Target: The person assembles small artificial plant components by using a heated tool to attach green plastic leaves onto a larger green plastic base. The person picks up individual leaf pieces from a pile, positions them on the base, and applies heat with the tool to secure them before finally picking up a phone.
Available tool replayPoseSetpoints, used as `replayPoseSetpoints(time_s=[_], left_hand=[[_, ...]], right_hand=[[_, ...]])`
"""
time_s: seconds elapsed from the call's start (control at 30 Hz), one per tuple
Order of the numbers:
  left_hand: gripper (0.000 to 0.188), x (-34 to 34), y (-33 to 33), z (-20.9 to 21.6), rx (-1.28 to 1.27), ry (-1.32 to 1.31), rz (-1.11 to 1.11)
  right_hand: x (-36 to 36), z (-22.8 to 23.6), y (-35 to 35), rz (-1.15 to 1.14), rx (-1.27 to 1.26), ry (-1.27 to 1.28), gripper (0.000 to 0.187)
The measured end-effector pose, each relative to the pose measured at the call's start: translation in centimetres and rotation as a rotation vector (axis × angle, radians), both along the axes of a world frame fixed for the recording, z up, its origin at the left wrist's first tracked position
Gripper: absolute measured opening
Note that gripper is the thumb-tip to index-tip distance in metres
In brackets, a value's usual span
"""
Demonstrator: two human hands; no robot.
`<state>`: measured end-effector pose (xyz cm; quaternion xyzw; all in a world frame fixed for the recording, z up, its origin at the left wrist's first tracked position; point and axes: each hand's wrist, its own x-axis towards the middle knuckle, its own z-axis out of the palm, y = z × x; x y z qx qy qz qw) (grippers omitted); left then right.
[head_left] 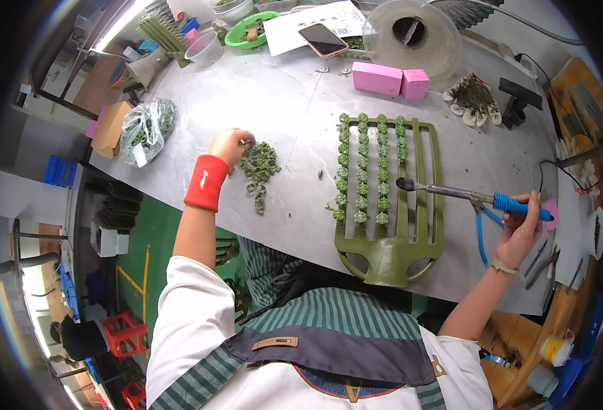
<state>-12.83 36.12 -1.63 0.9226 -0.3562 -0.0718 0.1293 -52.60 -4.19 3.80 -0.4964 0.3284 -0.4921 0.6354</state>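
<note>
My right hand grips the blue handle of a soldering iron. Its broad dark tip lies over a bar of the olive-green plastic frame, just below the last piece in the fourth row. Small green rosette pieces line several of the frame's bars; those farther right are bare. On the left, my left hand has its fingers pinched at the edge of a loose pile of similar green pieces. One small piece appears between the fingertips, partly hidden. A red wristband circles that wrist.
Blue-handled pliers lie beneath the iron. Pink blocks, a stained glove and a phone sit toward the back. A plastic bag of green pieces stands at left. The iron's cord runs at right.
</note>
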Motion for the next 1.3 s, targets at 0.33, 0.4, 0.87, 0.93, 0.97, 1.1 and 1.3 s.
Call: replayPoseSetpoints(time_s=[0.33, 0.4, 0.87, 0.93, 0.97, 1.1, 1.3], left_hand=[[0.026, -5.9, -6.3, 3.2, -0.510, 0.348, 0.236], [0.024, -10.1, -10.6, 4.5, -0.662, 0.537, 0.057], [0.023, -18.5, -21.9, 0.8, -0.466, -0.094, -0.364], [0.022, -18.2, -21.5, 0.7, -0.455, -0.114, -0.345], [0.022, -18.2, -21.5, 0.5, -0.453, -0.115, -0.336], [0.025, -18.1, -21.6, 0.3, -0.438, -0.172, -0.366], [0.019, -12.1, -17.0, 1.6, -0.744, 0.357, -0.092]], right_hand=[[-0.6, 0.0, 0.1, -0.040, -0.030, -0.008, 0.027], [-0.7, -0.1, 0.0, -0.045, -0.025, 0.001, 0.027], [0.5, -2.5, 0.2, 0.014, 0.038, -0.080, 0.023], [0.9, -2.3, 0.7, 0.048, 0.022, -0.091, 0.022], [0.6, -2.1, 0.7, 0.057, 0.025, -0.090, 0.022], [-1.3, -1.5, -0.4, -0.058, -0.029, -0.007, 0.024], [-1.8, -0.4, -0.1, -0.009, 0.008, -0.051, 0.026]])
